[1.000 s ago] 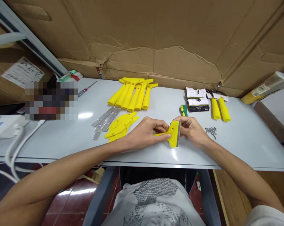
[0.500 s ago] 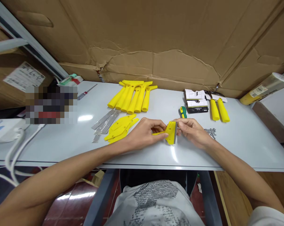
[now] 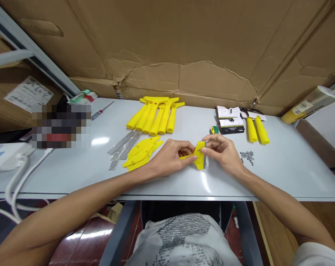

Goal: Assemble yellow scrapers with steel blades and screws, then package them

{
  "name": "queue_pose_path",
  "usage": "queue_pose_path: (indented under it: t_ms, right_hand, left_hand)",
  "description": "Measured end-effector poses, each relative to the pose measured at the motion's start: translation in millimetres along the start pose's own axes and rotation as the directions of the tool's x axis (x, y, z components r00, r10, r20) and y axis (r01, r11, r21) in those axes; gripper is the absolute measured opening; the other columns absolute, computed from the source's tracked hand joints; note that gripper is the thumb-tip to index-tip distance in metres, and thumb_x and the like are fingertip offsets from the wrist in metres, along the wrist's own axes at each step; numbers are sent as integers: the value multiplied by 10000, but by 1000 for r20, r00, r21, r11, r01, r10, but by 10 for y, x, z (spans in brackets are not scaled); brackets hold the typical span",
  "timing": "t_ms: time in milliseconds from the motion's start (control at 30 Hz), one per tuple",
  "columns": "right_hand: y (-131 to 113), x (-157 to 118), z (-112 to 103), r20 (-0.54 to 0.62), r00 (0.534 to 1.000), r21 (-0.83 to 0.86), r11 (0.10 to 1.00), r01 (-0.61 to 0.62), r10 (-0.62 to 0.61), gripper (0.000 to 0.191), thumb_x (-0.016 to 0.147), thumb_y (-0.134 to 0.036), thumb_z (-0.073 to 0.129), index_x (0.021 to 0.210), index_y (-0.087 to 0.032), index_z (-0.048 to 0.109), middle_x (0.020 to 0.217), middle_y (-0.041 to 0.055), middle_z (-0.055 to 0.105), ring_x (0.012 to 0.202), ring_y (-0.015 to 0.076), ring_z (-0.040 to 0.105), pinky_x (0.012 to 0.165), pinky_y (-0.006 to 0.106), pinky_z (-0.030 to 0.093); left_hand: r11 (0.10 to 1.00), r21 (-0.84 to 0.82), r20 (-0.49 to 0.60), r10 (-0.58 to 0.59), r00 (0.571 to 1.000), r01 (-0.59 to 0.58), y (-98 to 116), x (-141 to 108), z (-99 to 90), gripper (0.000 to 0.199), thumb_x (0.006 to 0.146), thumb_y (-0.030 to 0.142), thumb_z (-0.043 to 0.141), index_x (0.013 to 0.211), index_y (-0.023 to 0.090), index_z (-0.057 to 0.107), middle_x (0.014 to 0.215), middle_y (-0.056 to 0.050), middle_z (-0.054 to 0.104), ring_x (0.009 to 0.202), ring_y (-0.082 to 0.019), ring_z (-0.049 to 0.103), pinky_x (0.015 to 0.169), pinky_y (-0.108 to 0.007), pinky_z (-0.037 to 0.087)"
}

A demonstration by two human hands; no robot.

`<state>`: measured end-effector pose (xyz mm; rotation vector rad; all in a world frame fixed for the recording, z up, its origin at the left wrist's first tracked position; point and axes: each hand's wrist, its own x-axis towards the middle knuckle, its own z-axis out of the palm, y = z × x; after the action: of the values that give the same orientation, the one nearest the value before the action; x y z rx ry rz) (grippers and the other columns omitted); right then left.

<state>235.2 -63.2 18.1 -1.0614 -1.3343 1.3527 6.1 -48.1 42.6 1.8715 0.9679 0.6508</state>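
1. Blades (image 3: 123,146): flat, shiny gray metal strips, loosely fanned on the smooth, glossy table (image 3: 275,173), lying as half a second ago.
2. Plates (image 3: 142,151): thin yellow pieces with tapered ends, overlapping just right of the blades.
3. Handles (image 3: 150,120): yellow, round and tubular, widening into T-shaped heads, bunched behind the plates.
4. Left hand (image 3: 171,157): clamped on the scraper's neck, thumb on top, its grip unchanged.
5. Scraper (image 3: 200,160): between the hands, near the table's front edge; smooth yellow head, slanted shoulders, straight metal edge facing right.
6. Screwdriver (image 3: 214,129): rounded green-and-yellow grip, now hidden further by the right hand.
7. Right hand (image 3: 225,151): changed most; fingers more spread, thumb now over the head's face. Whether it grips or only touches, I cannot tell.
8. Boxes (image 3: 230,127): black and white, rectangular, side by side.
9. Screws (image 3: 247,157): tiny, metallic, heaped loosely.
10. Two yellow-handled tools (image 3: 262,131): rounded grips, just beside the boxes.
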Motion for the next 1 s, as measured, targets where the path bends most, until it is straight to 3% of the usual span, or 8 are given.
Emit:
queue_pose_path:
  t_ms: [133, 333, 467, 667, 800, 867, 933, 1000]
  right_hand:
    - [50, 5, 13, -4, 1000, -1, 1000, 19, -19, 316, 764, -305, 944, 1026, -269, 770, 845, -18, 721, 688, 115, 608, 584, 284, 450]
    - [26, 28, -18, 65, 997, -22, 999, -26, 27, 348, 796, -364, 931, 1045, -245, 718, 861, -18, 707, 589, 119, 650, 462, 282, 486]
    - [-55, 32, -71, 144, 989, -96, 995, -14, 27, 259, 843, -367, 891, 985, -215, 736, 815, -1, 743, 623, 135, 691, 488, 277, 514]
    - [13, 26, -18, 136, 991, -88, 996, 8, 4, 214, 833, -354, 893, 887, -199, 757, 677, -14, 724, 589, 118, 649, 542, 273, 534]
    - [-104, 47, -86, 164, 986, -205, 979, -7, 42, 247, 860, -441, 853, 901, -210, 777, 732, 0, 747, 617, 136, 669, 534, 283, 517]
    - [-297, 63, -313, 182, 983, -424, 904, 59, 22, 279, 902, -490, 799, 901, -211, 801, 812, 26, 781, 668, 152, 697, 581, 305, 522]
    - [-517, 75, -670, 186, 983, -670, 731, 130, -5, 290, 935, -504, 757, 902, -220, 811, 834, 32, 791, 700, 165, 706, 655, 332, 533]
    - [-686, 83, -1065, 134, 990, -826, 557, 88, 42, 274, 925, -485, 750, 831, -234, 805, 749, 14, 762, 660, 166, 670, 642, 337, 495]
  left_hand:
    - [999, 52, 15, -15, 1000, 14, -32, 31, 25, 268, 913, 434, 727, 935, 170, 770, 797, -34, 784, 727, -168, 710, 685, -274, 511]
    - [999, 28, 66, -29, 997, 27, -52, 75, -49, 318, 930, 473, 727, 864, 161, 725, 754, -19, 733, 693, -139, 638, 651, -250, 445]
    - [995, -68, 68, -71, 995, 76, -56, 90, -127, 358, 905, 504, 768, 858, 161, 681, 746, -15, 709, 665, -130, 603, 620, -243, 422]
    - [996, -45, 65, -73, 995, 76, -110, 77, -132, 356, 907, 498, 760, 846, 157, 679, 727, -6, 692, 657, -117, 570, 612, -237, 404]
    - [993, -58, 83, -98, 992, 103, -136, 75, -129, 343, 896, 489, 767, 849, 160, 685, 739, -12, 711, 645, -118, 570, 606, -242, 402]
    - [991, -64, 92, -107, 990, 114, -127, 76, -131, 336, 895, 489, 765, 863, 163, 690, 753, -16, 723, 651, -121, 579, 612, -244, 408]
    - [991, -61, 91, -112, 990, 118, -113, 80, -132, 326, 883, 480, 776, 862, 167, 687, 770, -19, 730, 666, -125, 589, 619, -244, 412]
    - [991, -59, 85, -116, 990, 121, -102, 87, -131, 315, 866, 465, 790, 856, 169, 682, 786, -23, 734, 688, -131, 603, 628, -244, 423]
